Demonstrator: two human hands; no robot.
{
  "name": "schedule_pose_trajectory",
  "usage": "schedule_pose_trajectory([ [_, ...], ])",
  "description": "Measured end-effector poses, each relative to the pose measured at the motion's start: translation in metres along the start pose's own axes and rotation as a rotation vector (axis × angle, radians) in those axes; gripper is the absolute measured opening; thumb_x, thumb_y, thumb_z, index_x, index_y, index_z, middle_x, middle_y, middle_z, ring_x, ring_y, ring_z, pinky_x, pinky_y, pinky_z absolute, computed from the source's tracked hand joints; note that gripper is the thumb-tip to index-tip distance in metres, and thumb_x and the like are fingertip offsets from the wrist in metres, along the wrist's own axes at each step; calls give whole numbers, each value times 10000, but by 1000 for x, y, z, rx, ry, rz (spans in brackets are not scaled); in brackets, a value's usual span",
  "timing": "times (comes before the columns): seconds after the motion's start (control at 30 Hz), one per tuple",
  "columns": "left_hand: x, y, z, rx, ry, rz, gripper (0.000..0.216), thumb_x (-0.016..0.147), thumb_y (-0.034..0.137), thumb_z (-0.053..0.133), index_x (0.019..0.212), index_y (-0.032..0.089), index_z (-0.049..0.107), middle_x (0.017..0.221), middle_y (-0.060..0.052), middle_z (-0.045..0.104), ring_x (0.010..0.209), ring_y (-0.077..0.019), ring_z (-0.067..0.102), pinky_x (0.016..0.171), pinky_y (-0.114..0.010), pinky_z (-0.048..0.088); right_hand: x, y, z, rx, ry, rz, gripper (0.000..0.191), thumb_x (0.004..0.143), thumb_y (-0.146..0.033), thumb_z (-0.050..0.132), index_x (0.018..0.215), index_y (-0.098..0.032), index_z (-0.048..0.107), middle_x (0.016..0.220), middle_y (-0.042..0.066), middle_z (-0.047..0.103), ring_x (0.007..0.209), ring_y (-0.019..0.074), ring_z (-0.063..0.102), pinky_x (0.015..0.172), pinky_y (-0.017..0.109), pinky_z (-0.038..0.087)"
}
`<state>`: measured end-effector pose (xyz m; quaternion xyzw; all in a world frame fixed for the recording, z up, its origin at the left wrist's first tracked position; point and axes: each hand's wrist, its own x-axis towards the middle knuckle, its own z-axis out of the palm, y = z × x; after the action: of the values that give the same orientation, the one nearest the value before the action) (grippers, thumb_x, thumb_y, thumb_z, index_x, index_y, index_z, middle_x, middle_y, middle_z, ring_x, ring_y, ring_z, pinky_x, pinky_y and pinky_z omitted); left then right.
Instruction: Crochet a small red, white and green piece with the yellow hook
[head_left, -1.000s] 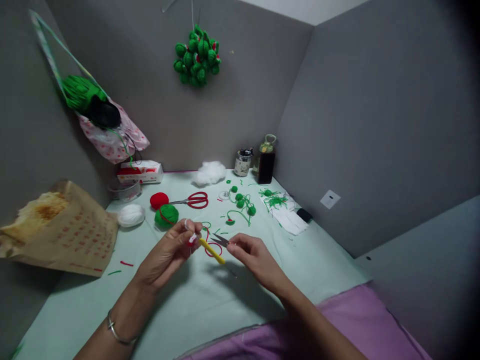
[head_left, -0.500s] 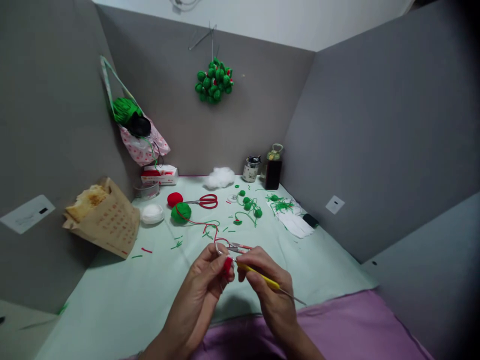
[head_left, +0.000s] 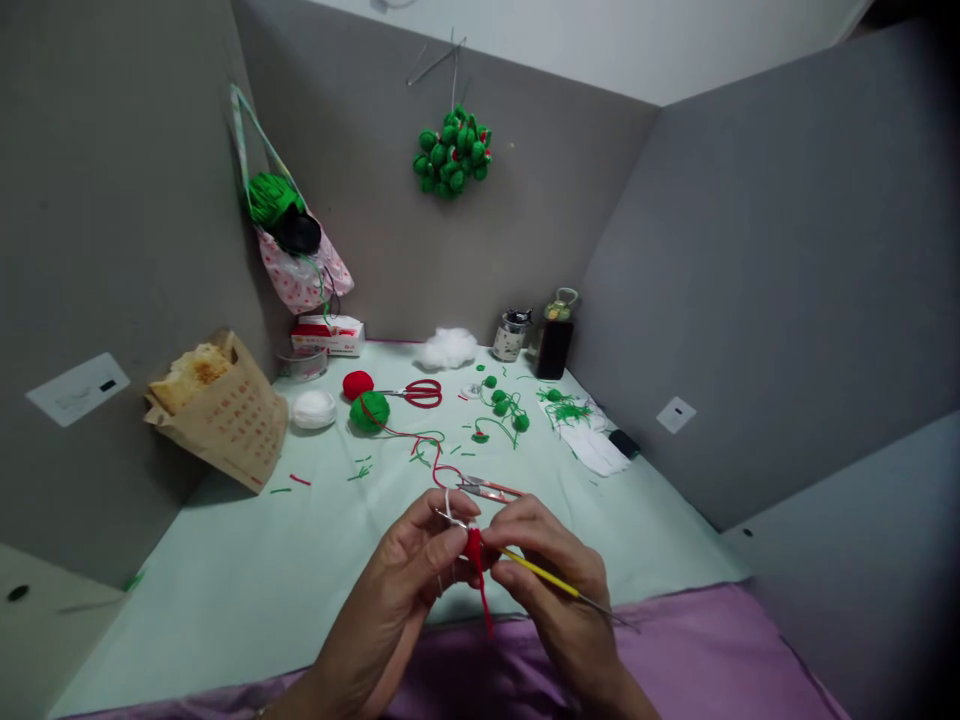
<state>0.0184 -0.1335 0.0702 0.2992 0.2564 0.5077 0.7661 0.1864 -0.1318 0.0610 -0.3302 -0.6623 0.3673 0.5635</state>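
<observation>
Between thumb and fingers, my left hand [head_left: 409, 575] pinches a small red crochet piece [head_left: 474, 545] with white yarn at its top edge. A red yarn tail hangs down from the piece. My right hand [head_left: 555, 570] grips a crochet hook [head_left: 547, 575] with a yellow handle, its metal tip reaching into the stitches by my left fingers. White yarn [head_left: 448, 502] runs over my left index finger. Just beyond my hands lie small thread snips [head_left: 491, 489] on the cloth. Red yarn trails back toward the red yarn ball [head_left: 358, 385] and the green yarn ball [head_left: 370, 411].
Red-handled scissors [head_left: 422, 393], a white yarn ball [head_left: 313, 409], white stuffing [head_left: 448, 348] and green crocheted balls [head_left: 500, 402] lie farther back. A paper bag with bread [head_left: 225, 415] stands left. A phone [head_left: 555, 348] leans at the back right. A green cluster [head_left: 453, 155] hangs on the partition.
The view has shifted slightly. The red piece has turned, and its yarn tail now hangs in front. The hook sits at a lower angle, with its tip farther across the white yarn.
</observation>
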Motion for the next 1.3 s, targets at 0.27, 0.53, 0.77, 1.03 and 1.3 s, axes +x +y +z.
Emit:
schedule_pose_trajectory([
  [0.27, 6, -2, -2, -27, -22, -53, 136, 861, 308, 821, 948, 240, 742, 847, 7, 680, 767, -135, 601, 776, -261, 469, 1, 11, -7, 69, -39, 76, 109, 930, -305, 773, 1019, -328, 831, 882, 26, 705, 830, 178, 658, 728, 294, 521],
  [0.53, 24, -20, -12, 159, 111, 64, 359, 703, 256, 959, 1016, 247, 783, 793, 33, 673, 774, -118, 606, 773, -229, 479, -1, 32, -2, 111, 84, 71, 166, 1007, -372, 666, 1027, -324, 824, 851, 12, 702, 848, 173, 637, 792, 304, 506],
  [0.77, 27, -25, -18, 181, 166, 48, 291, 851, 354, 843, 1106, 227, 784, 857, -12, 740, 805, -141, 651, 833, -276, 495, -2, 45, 3, 211, 139, 101, 161, 1004, -359, 667, 969, -280, 803, 813, 6, 673, 790, 169, 644, 770, 316, 530],
  [1.03, 26, -30, -37, 240, 250, 46, 515, 792, 287, 898, 1280, 306, 734, 899, 17, 728, 933, -148, 657, 910, -270, 483, 1, 54, 13, 133, 177, 131, 69, 934, -307, 757, 937, -297, 825, 854, 3, 695, 812, 147, 635, 735, 256, 518],
  [1.3, 30, -36, -37, 258, 261, 94, 611, 819, 276, 869, 1385, 266, 640, 898, 1, 723, 857, -157, 677, 752, -246, 533, 6, 56, 11, 195, 186, 219, 136, 831, -149, 820, 823, -284, 816, 773, -20, 723, 756, 133, 659, 690, 223, 529],
])
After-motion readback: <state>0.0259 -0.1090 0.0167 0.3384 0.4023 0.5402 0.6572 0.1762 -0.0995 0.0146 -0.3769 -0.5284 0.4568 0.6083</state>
